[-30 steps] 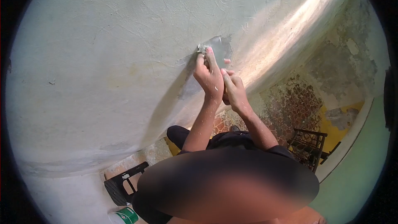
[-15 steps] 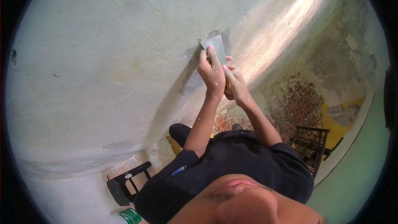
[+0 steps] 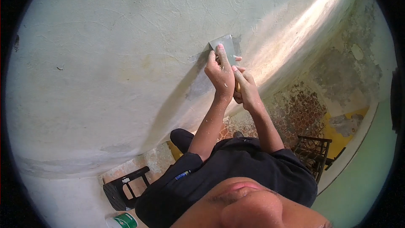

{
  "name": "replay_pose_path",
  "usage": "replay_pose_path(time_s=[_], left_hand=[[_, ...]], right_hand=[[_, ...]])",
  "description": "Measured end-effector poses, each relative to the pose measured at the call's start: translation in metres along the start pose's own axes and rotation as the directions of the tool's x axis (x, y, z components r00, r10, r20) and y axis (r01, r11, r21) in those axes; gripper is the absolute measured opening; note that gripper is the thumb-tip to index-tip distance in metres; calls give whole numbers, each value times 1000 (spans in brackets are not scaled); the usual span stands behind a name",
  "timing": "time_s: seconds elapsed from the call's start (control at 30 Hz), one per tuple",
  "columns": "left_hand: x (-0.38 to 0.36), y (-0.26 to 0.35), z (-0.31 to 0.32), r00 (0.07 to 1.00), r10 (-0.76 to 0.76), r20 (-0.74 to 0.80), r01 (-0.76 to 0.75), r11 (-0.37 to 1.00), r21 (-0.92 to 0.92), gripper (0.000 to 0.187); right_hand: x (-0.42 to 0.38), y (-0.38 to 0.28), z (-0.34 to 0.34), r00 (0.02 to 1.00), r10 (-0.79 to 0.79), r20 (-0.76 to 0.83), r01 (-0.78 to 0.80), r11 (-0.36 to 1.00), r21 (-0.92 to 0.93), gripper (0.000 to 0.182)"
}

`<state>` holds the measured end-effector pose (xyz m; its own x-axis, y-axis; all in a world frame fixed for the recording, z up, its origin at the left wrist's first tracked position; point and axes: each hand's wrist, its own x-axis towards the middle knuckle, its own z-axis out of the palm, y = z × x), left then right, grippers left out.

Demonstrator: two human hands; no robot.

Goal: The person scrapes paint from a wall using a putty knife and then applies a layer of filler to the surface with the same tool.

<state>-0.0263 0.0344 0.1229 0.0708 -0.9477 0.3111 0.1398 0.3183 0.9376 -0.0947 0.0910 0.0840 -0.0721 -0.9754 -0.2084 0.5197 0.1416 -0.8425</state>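
Note:
A scraper with a wide, flat metal blade (image 3: 228, 50) lies against the pale wall (image 3: 105, 59), over a bare grey patch (image 3: 200, 86) where the paint is gone. My left hand (image 3: 220, 76) is closed around it, thumb stretched along the blade. My right hand (image 3: 247, 89) grips the yellowish handle (image 3: 237, 87) lower down, its thumb beside my left wrist. Most of the handle is hidden by both hands. Pale flakes cling to my hands and forearms.
A black step stool (image 3: 126, 188) and a white and green bucket (image 3: 124, 220) stand at lower left. A dark metal rack (image 3: 313, 154) is at right, near a patterned tile floor (image 3: 301, 109) strewn with debris. Bright light streaks the wall (image 3: 291, 38).
The blade has slid a little up and right along the wall and now covers the upper part of the grey patch. Both hands moved with it, and the view has shifted slightly.

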Motion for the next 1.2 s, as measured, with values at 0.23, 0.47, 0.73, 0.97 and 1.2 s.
replay_pose_path(time_s=[0.23,0.47,0.73,0.97,1.2], left_hand=[[-16,-14,-15,998,-68,15,68,997,32,40],[5,8,-8,998,25,51,-27,998,50,38],[-16,-17,-25,999,-40,-3,40,999,34,38],[-5,-3,-20,999,-44,-12,44,998,33,44],[-18,-5,-34,996,-84,-20,85,995,43,40]], right_hand=[[-3,30,-12,991,118,62,-119,993,19,39],[-2,-1,14,999,37,10,-37,996,76,46],[-14,26,7,997,69,34,-70,997,26,46],[-9,13,12,995,102,-5,-102,995,11,48],[-17,40,17,1000,-5,19,4,997,75,35]])
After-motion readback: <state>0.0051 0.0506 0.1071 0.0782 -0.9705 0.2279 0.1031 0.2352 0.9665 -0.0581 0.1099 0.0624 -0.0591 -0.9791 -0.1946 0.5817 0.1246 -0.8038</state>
